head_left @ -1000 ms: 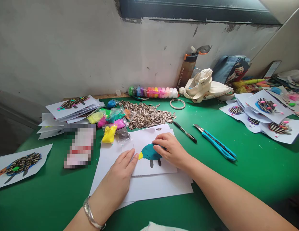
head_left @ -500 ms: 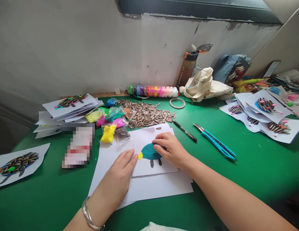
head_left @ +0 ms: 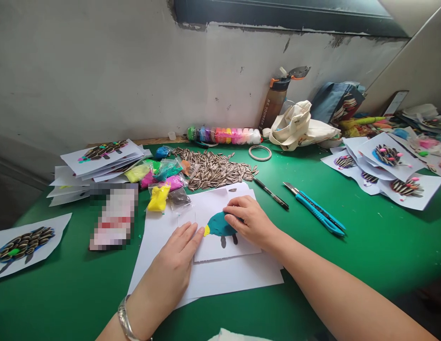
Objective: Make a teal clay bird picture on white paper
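Observation:
A flat teal clay body (head_left: 218, 224) with a yellow clay beak (head_left: 207, 230) and two dark clay legs (head_left: 223, 242) lies on a small white sheet (head_left: 213, 255). My right hand (head_left: 249, 219) rests over the body's right end, fingers bent and thumb apart from them; whatever lies under the fingertips is hidden. Beside the beak, my left hand (head_left: 177, 255) lies with its fingers outstretched at the sheet's left edge, the thumb tip close to the yellow clay. One sunflower seed (head_left: 233, 190) sits at the top of the sheet.
Behind the papers are a pile of sunflower seeds (head_left: 216, 170) and bagged clay (head_left: 158, 198). A pen (head_left: 272, 193) and a blue utility knife (head_left: 316, 208) lie to the right. Finished seed pictures (head_left: 103, 154) are stacked left, with others (head_left: 387, 163) right. A bottle (head_left: 275, 102) stands by the wall.
The view has shifted slightly. Both hands stay in nearly the same place on the sheet and the clay.

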`<state>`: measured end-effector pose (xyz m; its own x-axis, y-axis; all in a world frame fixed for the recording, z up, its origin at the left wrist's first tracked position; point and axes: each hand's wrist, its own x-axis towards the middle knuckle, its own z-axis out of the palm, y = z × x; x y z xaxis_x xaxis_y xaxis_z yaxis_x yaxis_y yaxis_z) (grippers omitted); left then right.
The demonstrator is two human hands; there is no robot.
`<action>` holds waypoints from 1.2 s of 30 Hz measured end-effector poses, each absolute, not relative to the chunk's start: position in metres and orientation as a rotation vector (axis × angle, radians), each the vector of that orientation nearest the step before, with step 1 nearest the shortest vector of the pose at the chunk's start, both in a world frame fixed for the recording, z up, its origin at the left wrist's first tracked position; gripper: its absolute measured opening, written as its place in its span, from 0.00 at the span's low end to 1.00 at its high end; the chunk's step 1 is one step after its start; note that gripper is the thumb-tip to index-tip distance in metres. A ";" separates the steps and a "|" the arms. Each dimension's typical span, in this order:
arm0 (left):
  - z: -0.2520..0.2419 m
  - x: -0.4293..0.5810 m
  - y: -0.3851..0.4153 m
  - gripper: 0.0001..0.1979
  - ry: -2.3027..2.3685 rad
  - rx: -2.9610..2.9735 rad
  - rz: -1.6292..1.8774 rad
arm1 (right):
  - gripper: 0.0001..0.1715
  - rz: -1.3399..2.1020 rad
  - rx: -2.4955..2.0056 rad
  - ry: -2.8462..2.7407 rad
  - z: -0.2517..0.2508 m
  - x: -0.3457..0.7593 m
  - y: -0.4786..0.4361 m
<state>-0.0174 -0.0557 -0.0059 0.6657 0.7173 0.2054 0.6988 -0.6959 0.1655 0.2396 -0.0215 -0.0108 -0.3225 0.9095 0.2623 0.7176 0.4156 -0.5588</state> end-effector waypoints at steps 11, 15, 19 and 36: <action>0.001 -0.006 -0.059 0.18 1.100 2.931 0.318 | 0.12 0.464 -1.377 -2.125 -0.010 0.239 -0.022; 0.002 -0.002 -0.060 0.17 1.113 2.929 0.360 | 0.12 0.456 -1.381 -2.125 -0.010 0.239 -0.022; 0.001 0.000 -0.060 0.16 1.141 2.927 0.380 | 0.12 0.444 -1.376 -2.131 -0.011 0.239 -0.022; 0.001 0.001 -0.063 0.22 1.167 2.889 0.401 | 0.11 0.457 -1.381 -2.142 -0.012 0.240 -0.022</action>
